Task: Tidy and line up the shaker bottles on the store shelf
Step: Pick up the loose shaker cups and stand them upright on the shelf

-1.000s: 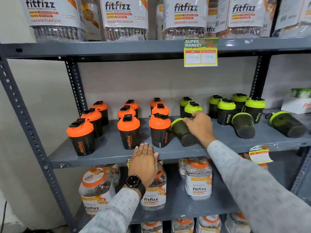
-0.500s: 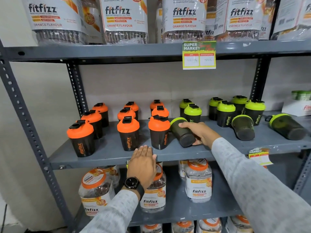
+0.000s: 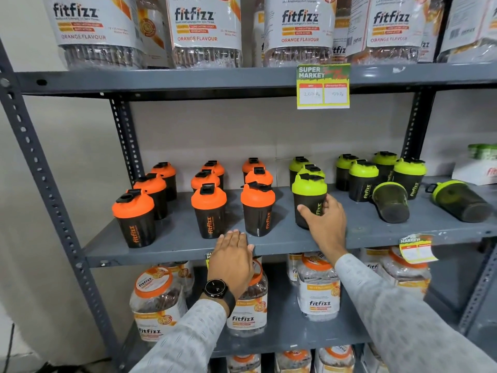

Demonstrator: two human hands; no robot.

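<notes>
The right hand (image 3: 326, 224) is wrapped around the lower body of a green-lidded shaker (image 3: 309, 200), right of centre in the frame, thumb on the near face and fingers behind it. The shaker is held upright, long axis vertical, its base at or just above the shelf (image 3: 174, 249); contact cannot be told. The left hand (image 3: 232, 261) lies flat and released on the shelf's front lip, just below centre, grasping nothing.

The coming move is judged to turn on two fallen shakers: one (image 3: 391, 201) lies tilted with its dark base toward the camera, just right of the grasped shaker, and a second (image 3: 460, 200) lies on its side near the right edge. Both lie right of the right hand, which is far nearer than the left.

The bodies are dark, smooth, tapered plastic with printed lettering; lids are glossy domes with black flip caps. Orange-lidded shakers (image 3: 209, 208) stand in files at centre-left.
</notes>
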